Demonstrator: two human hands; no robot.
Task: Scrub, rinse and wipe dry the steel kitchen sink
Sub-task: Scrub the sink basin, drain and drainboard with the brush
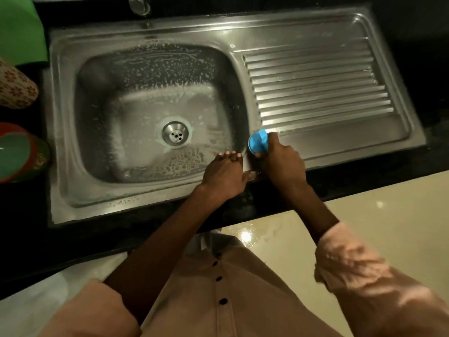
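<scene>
The steel sink (63, 132) fills the upper view, its basin walls streaked with soap foam around the drain (175, 135). A ribbed drainboard (315, 91) lies to the right of the basin. My right hand (279, 159) grips a blue scrubber (258, 142) pressed on the strip between basin and drainboard, near the front rim. My left hand (224, 173) rests flat on the basin's front right edge, fingers straight and together, just left of the scrubber.
A tap spout (139, 4) hangs over the sink's back edge. Green plastic ware (19, 30), a flowered cup (14, 86) and a red and green bowl (19, 152) stand on the black counter at the left. Pale floor tiles (364, 215) lie below.
</scene>
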